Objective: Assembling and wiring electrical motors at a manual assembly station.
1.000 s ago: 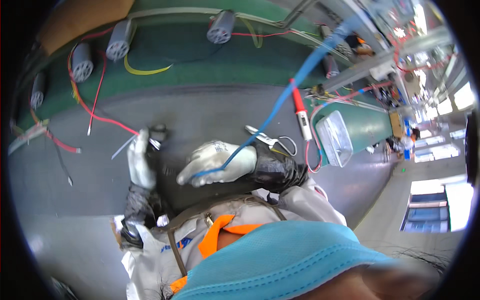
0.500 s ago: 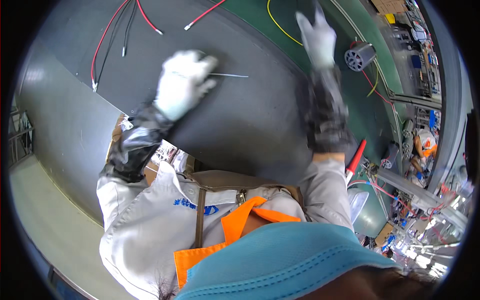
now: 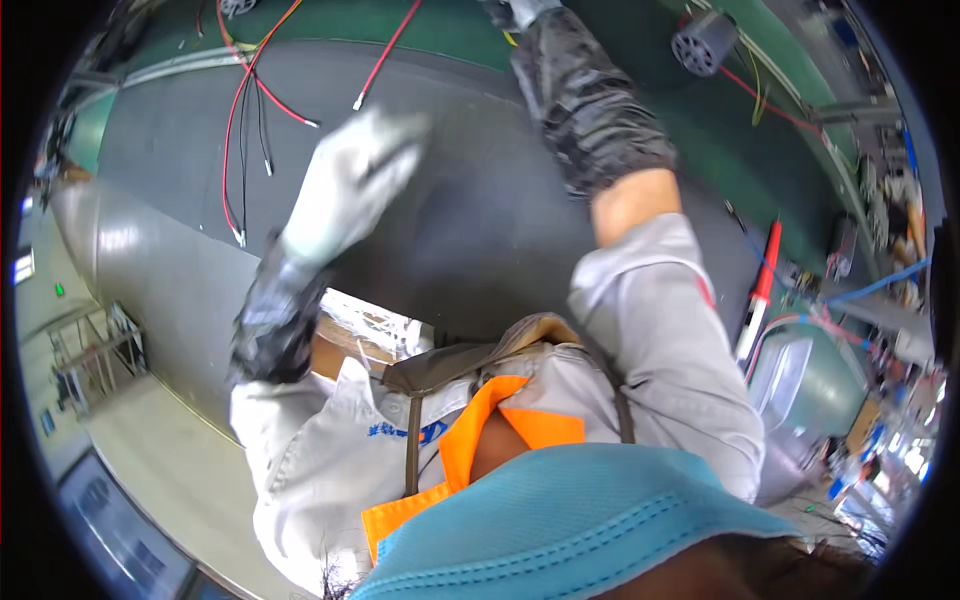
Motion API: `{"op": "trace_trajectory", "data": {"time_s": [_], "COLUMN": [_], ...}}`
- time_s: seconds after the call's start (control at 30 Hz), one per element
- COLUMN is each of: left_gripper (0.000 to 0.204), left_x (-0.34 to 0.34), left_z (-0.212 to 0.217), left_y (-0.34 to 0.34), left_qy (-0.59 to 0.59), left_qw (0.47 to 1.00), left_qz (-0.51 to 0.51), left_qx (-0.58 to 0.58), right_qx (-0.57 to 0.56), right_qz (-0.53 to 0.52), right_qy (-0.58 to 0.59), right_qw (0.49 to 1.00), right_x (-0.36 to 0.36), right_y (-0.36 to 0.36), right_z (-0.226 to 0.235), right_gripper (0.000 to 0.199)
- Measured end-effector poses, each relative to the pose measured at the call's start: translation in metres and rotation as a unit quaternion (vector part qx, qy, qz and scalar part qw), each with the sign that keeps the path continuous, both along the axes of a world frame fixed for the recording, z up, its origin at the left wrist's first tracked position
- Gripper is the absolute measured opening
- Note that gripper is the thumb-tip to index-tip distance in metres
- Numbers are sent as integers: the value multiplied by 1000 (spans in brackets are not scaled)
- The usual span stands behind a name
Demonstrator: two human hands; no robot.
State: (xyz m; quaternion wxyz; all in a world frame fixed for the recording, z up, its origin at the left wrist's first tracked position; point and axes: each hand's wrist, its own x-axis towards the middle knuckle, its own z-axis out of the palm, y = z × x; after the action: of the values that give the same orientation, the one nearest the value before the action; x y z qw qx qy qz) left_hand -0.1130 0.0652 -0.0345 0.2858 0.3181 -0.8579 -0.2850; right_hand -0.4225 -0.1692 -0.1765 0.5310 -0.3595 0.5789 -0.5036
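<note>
My left hand (image 3: 350, 185), in a white glove and smeared by motion, is over the dark grey work surface (image 3: 470, 200) with its fingers curled in. What it holds, if anything, is lost in the blur. Just beyond it lies a red cable (image 3: 382, 60) with a metal terminal. To its left are another red cable (image 3: 233, 130) and thin black leads (image 3: 262, 130). My right hand (image 3: 532, 8) reaches far forward and is cut off by the upper edge, its fingers hidden. A bit of yellow cable (image 3: 512, 40) shows beside its wrist.
A grey motor (image 3: 704, 44) with red and yellow wires stands at far right on the green mat. Nearer lies a red-and-white stick-shaped tool (image 3: 762, 285). Below the bench edge, against my body, a box holds thin white strips (image 3: 372, 322).
My right arm has stretched farther forward and inward. The thin white strip that stuck out of my left hand no longer shows. The whole view has shifted, showing more of the far left.
</note>
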Motion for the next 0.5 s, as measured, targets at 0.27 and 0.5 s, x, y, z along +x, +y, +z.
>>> {"op": "trace_trajectory", "data": {"time_s": [0.27,0.5], "left_gripper": [78,87], "left_x": [-104,-73], "left_z": [-39,-65], "left_y": [-37,41], "left_qy": [49,50], "left_qw": [980,993], "left_qz": [57,-44], "left_qx": [-182,-94], "right_qx": [-71,-210], "right_qz": [95,-23], "right_qy": [430,623], "right_qw": [895,753], "right_x": [64,56], "right_y": [352,440], "right_z": [77,137], "right_gripper": [89,73]}}
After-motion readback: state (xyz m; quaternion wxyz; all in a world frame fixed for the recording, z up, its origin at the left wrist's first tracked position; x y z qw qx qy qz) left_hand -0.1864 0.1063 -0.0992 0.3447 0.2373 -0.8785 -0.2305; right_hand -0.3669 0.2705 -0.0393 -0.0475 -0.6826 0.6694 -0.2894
